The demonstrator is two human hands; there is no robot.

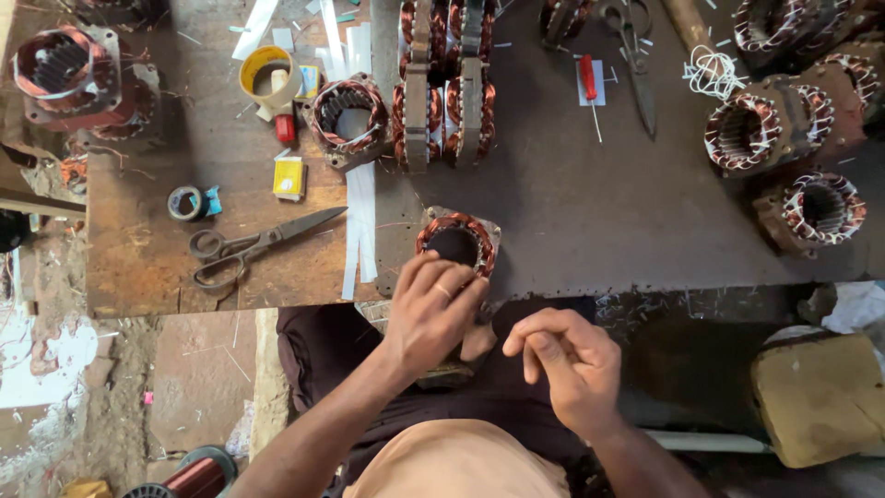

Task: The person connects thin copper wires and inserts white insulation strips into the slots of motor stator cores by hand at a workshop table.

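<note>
Stator in hand: a small motor stator [458, 242] with copper windings sits at the near edge of the workbench [590, 212], directly in front of the person.
Left hand: the left hand [431, 309] rests its fingers on the stator's near rim, curled against it, not fully closed around it.
Right hand: the right hand [562, 355] hovers just beside it, fingers pinched together; whether they hold a thread or wire cannot be told.
Progress: its coil shows bare copper with no white lacing, so tying looks not yet done.
Finished pieces: three laced stators [788, 138] with white binding lie at the far right.
Tools: scissors [253, 247] and white paper strips [359, 226] lie left, near a tape roll [187, 203].
</note>
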